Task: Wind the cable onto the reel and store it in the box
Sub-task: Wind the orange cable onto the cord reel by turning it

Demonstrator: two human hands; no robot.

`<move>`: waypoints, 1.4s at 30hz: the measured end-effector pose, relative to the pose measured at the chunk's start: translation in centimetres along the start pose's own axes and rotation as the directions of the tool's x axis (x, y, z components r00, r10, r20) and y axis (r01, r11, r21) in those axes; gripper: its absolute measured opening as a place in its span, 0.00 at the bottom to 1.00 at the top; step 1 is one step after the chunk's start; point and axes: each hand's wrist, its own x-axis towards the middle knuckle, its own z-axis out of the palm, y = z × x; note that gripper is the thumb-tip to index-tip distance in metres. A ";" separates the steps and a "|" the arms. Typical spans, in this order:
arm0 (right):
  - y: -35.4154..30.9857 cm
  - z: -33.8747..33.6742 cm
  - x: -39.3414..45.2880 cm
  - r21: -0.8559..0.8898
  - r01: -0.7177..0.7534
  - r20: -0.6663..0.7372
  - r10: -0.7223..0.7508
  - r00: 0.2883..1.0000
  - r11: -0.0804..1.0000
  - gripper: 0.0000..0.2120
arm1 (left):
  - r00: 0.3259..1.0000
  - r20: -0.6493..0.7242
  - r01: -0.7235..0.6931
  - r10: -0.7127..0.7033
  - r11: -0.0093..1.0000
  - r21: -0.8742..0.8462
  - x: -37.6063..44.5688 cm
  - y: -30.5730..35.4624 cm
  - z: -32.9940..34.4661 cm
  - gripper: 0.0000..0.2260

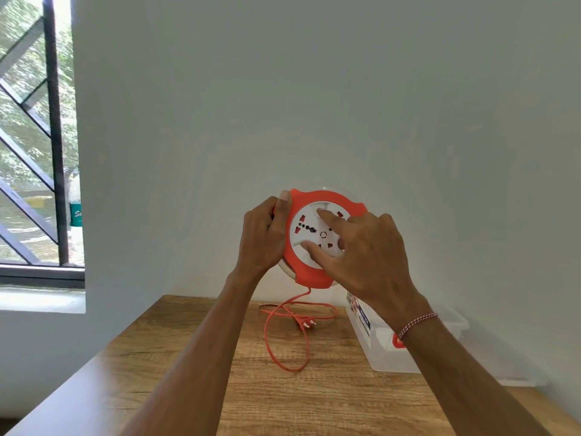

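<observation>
Winding looks only partly done: the left hand [262, 234] grips the reel [317, 237] at nine o'clock, right hand [361, 247] fingers spread on its face, cable [283, 338] loose on the table [188, 388], box [408, 350] at three o'clock unfilled.

Orange reel [314, 272] held aloft, its cable [284, 338] looped beside the clear box [390, 360].

A plain room in a home, by the look of it — bare pale wall [314, 89] and a wooden bench [188, 372]. A barred window [37, 136] shows trees outside.
</observation>
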 end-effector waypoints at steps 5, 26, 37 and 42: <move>1.3 -0.4 0.5 0.055 0.238 -0.050 -0.236 0.971 0.970 0.15 | 1.000 -0.006 0.010 -0.010 1.000 -0.002 0.1 0.0 -0.2 0.26; 0.1 0.2 -0.4 -0.063 0.038 0.022 -0.036 0.999 0.997 0.30 | 0.999 0.011 -0.036 0.036 0.999 0.020 0.1 -0.2 0.2 0.28; 0.8 -0.3 0.1 0.023 0.140 -0.084 -0.138 0.987 0.990 0.23 | 1.000 0.009 -0.011 0.011 1.000 0.014 0.1 -0.5 0.3 0.25; 1.1 -1.2 0.6 0.082 0.272 0.128 -0.281 0.951 0.959 0.18 | 1.000 -0.006 -0.003 0.003 1.000 0.016 0.1 -0.5 0.0 0.25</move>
